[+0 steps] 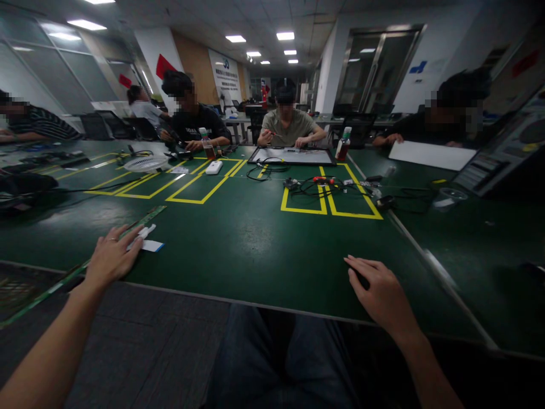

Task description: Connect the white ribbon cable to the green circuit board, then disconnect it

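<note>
Presently, green strip [150, 216] long, thin; tab [151, 246] white, blue-edged. Left hand [111, 254] spread over strip; right hand [378, 289]: grip unclear.

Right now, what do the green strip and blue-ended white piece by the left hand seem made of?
Green strip: likely circuit-board laminate, straight and speckled; finish unclear. Blue-ended white piece: matte plastic film or paper perhaps, thin and flat.

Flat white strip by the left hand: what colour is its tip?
The tip is blue, in the head view.
</note>
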`<state>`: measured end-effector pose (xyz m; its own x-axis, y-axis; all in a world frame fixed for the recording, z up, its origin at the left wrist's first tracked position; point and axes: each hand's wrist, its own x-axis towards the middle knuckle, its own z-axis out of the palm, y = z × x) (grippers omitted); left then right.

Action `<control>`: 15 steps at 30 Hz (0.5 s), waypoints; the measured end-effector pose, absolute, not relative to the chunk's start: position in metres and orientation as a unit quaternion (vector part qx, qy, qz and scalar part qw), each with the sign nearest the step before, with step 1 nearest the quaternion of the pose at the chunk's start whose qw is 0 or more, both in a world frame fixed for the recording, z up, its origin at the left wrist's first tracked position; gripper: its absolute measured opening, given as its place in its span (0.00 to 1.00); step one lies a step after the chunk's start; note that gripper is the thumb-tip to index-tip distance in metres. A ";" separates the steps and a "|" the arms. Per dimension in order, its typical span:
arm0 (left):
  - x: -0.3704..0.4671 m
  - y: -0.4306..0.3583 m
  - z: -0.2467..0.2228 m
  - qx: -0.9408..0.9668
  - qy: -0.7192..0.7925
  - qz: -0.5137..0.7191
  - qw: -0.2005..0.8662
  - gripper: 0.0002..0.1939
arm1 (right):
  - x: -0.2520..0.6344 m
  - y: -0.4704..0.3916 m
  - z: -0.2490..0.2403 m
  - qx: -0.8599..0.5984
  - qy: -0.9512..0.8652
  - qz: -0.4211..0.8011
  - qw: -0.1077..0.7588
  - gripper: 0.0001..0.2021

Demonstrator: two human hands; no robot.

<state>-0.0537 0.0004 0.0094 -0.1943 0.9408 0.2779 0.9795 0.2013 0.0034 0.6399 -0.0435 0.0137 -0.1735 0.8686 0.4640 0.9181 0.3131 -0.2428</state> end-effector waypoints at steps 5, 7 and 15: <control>-0.050 0.005 0.018 -0.568 -0.816 -0.080 0.071 0.36 | 0.639 -0.044 0.012 -0.584 -0.765 -0.048 0.269 0.17; -0.055 0.010 0.019 -0.547 -0.833 -0.070 0.045 0.38 | 0.639 -0.044 0.012 -0.585 -0.764 -0.050 0.268 0.18; -0.067 0.018 0.014 -0.550 -0.833 -0.052 0.026 0.37 | 0.639 -0.044 0.013 -0.590 -0.759 -0.042 0.271 0.18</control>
